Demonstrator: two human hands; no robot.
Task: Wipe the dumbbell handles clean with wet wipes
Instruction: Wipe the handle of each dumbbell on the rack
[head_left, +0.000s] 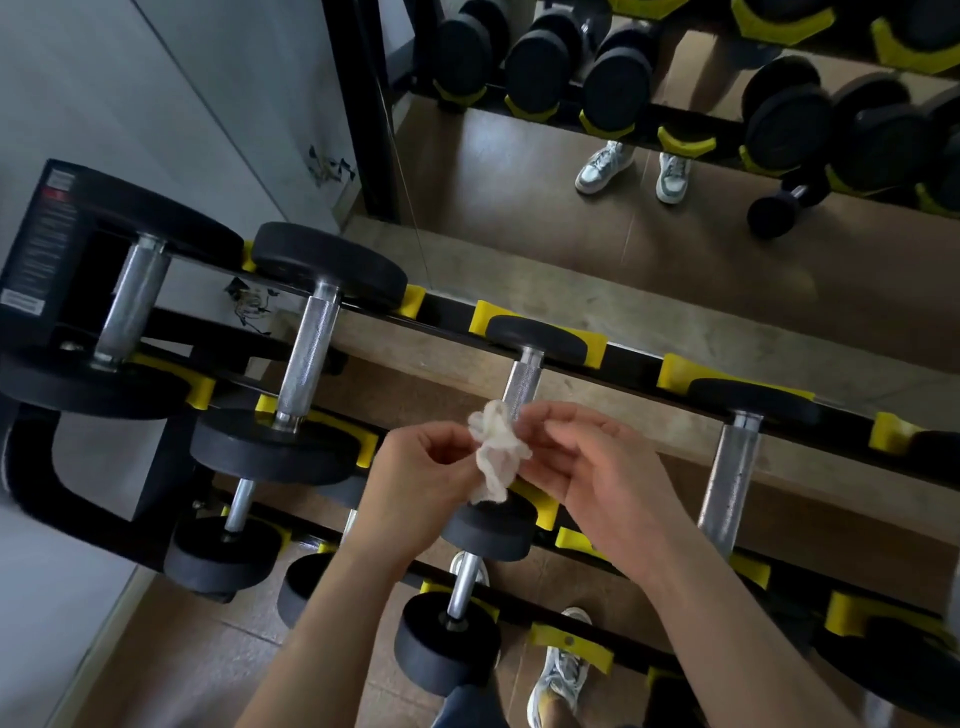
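The wet wipe (496, 452) was white, crumpled and bunched into a loose wad. It was held in the air just in front of a knurled steel dumbbell handle (522, 384) on the top rail. The left hand (415, 462) pinched the wipe's left edge with curled fingers. The right hand (587, 467) pinched its right side between thumb and fingertips. The black rack (634, 364) carried dumbbells (327, 260) with their round black heads seated in yellow cradles (675, 370).
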